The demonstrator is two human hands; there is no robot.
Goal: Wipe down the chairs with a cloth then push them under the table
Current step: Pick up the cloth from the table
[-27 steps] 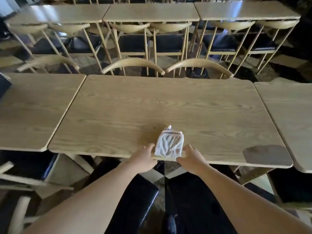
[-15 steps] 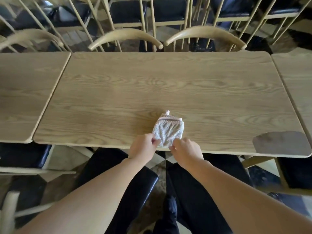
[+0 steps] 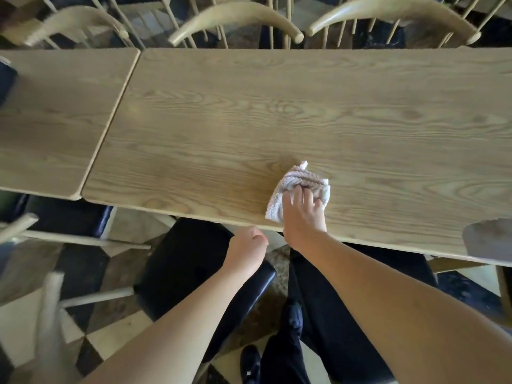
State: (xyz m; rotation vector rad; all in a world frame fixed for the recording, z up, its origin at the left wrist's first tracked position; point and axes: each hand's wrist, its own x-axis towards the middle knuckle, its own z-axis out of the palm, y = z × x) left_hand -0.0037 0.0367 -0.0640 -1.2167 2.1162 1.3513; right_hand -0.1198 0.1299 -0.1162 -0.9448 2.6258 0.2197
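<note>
Head-camera view looking down on a light wooden table (image 3: pixel 277 112) that fills the middle of the frame. A crumpled white cloth (image 3: pixel 300 182) lies on the tabletop near its lower edge, a little right of centre. The right hand (image 3: pixel 303 214) rests on top of the cloth, palm down, with the fingers (image 3: pixel 297 195) curled over its near side and closing on the fabric, so the cloth is grasped and pressed against the wood. The left hand (image 3: pixel 246 250) sits just below the table's lower edge, left of the right hand; it is curled into a loose fist, holds nothing, and is apart from the cloth. Both bare forearms run in from the bottom of the frame. Beneath the left forearm, lower centre, a chair with a black padded seat (image 3: pixel 188 267) stands partly tucked under the table edge; a second dark seat (image 3: pixel 69 220) shows at the left under the neighbouring table (image 3: pixel 55 120), which butts against the first table along a narrow seam. Across the top of the frame, curved pale wooden chair backs (image 3: pixel 235 18) line the far side of the table. A greyish patch (image 3: pixel 487 239) marks the tabletop at the lower right corner. Dark trouser legs and a black shoe (image 3: pixel 250 361) appear at the bottom centre over a checkered floor (image 3: pixel 105 333).
</note>
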